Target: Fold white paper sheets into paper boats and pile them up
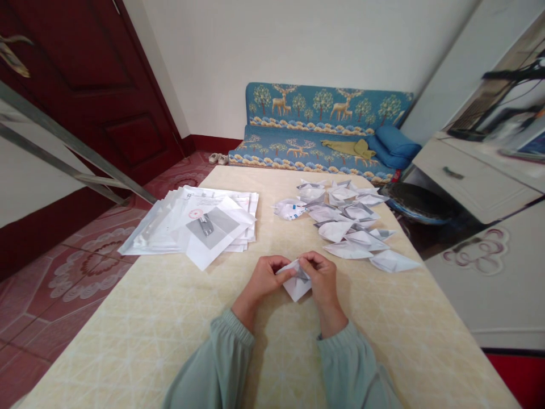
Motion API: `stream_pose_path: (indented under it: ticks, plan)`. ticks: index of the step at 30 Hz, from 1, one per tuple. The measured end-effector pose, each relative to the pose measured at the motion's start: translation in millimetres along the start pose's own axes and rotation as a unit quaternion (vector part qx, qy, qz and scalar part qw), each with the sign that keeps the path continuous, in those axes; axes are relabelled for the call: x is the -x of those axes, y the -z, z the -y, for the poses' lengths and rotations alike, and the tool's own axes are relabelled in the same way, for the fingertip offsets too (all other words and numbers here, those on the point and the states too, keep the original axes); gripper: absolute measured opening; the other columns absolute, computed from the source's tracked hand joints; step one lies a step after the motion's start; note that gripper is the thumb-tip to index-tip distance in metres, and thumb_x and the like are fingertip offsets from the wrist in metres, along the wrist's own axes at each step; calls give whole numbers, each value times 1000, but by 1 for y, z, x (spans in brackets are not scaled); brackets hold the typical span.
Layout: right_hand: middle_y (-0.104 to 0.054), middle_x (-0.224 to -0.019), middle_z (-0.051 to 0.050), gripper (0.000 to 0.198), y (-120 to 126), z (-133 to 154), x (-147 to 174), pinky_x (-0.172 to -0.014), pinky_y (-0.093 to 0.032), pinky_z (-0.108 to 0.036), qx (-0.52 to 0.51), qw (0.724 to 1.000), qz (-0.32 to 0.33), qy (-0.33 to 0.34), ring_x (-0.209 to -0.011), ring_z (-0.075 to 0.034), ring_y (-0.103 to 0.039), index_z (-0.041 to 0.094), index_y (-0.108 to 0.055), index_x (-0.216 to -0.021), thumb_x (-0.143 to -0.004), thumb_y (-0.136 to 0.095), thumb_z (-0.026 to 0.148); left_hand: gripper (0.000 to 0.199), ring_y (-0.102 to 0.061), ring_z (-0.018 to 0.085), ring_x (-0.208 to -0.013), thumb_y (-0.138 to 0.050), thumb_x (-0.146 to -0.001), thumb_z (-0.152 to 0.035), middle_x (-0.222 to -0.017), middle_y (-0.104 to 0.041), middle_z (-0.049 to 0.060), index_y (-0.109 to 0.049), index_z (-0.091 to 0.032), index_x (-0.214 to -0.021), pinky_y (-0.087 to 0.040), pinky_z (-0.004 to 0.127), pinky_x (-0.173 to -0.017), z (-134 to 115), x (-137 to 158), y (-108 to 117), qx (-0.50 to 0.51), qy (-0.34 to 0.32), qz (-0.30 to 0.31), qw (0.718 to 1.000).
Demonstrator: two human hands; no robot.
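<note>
Between my hands is a small piece of folded paper [297,289], white with a grey inner part, its lower corner pointing toward me. My left hand [267,279] pinches its left side, thumb on top. My right hand [321,278] grips the upper right side with thumb and fingers closed; part of the paper is hidden behind the fingers. Beyond my right hand lie several folded paper boats [353,245] in rows, white and grey. To the left sits a pile of printed paper sheets [157,227], with a loose sheet [205,258] bearing a grey picture on top.
A pale yellow patterned cloth covers the table [128,335]. Behind it stands a blue sofa [272,142] with a deer pattern. A white cabinet [481,176] and a dark round pan-like object [415,201] are at the right. Metal bars [80,142] slant at the left near a red door [85,62].
</note>
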State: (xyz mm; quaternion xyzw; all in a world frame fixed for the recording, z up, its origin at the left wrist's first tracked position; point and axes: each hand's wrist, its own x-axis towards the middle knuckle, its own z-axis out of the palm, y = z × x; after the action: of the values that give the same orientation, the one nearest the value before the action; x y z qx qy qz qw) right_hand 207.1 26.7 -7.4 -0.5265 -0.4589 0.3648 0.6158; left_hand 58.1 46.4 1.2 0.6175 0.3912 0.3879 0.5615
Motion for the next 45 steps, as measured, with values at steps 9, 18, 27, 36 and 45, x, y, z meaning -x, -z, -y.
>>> stream_pose_path:
  ticks: [9,18,27,36,45]
  plan:
    - [-65,-75,-1,14,-11,9,3,-67,-46,-27,-8,999,30,28,-70,-15,-58,18,-67,-79,-66,-70,23,27,-40,7,-47,-74,-64,-33,-50,-49,-3,-65,-8,-59,-29,18,-45,0,1,-2,-13,34,-40,999]
    - [-65,-70,0,24,-16,6,5,-59,-45,-25,-36,997,53,-50,-63,-15,-57,17,-65,-81,-64,-75,32,27,-51,11,-53,-76,-63,-32,-63,-66,4,-74,-8,-77,-39,21,-50,-3,1,-1,65,29,-149,986]
    - [-62,-63,1,19,-15,2,6,-55,-40,-23,-46,998,19,-43,-58,-12,-51,16,-67,-77,-69,-71,32,27,-53,11,-53,-77,-62,-33,-63,-67,4,-73,-9,-75,-40,21,-50,-1,1,-2,98,41,-151,983]
    - [-56,-57,3,17,-10,-4,5,-55,-34,-23,-92,994,19,-65,-55,-11,-46,16,-67,-65,-72,-69,32,25,-56,11,-52,-78,-61,-30,-65,-70,6,-74,-9,-74,-42,20,-51,-4,2,-2,97,40,-135,985]
    - [-43,-53,5,28,-11,-4,6,-52,-27,-22,-56,998,1,-43,-53,-10,-36,16,-57,-57,-77,-63,35,31,-54,11,-50,-72,-68,-39,-60,-66,5,-71,-8,-72,-39,20,-48,0,2,-4,101,49,-128,985]
